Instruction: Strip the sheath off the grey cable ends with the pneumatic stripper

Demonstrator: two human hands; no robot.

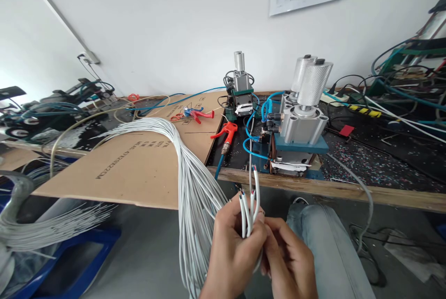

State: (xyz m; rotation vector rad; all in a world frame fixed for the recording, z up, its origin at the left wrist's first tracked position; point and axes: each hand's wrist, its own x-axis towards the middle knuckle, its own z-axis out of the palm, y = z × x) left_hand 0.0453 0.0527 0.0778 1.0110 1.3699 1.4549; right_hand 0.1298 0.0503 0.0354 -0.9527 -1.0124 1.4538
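Note:
My left hand (232, 248) is closed round several white cables (246, 217) whose cut ends point up, with small coloured wire tips showing. Pressed against it on the right is my right hand (287, 257), its fingers curled in a pinch; whatever lies between them is hidden. A thick bundle of grey-white cables (184, 164) arches over a cardboard sheet (139, 173) and hangs down beside my left wrist. Just beyond my hands, at the bench edge, stands a pneumatic machine (303, 122) with knurled metal cylinders and a blue base.
A smaller pneumatic machine (240, 85) stands behind. An orange air gun (228, 135) and a red-and-blue air gun (198, 114) lie on the bench. Wire scraps litter the black bench top (383, 159). Another cable bundle (59, 229) rests at left above a blue frame (69, 264).

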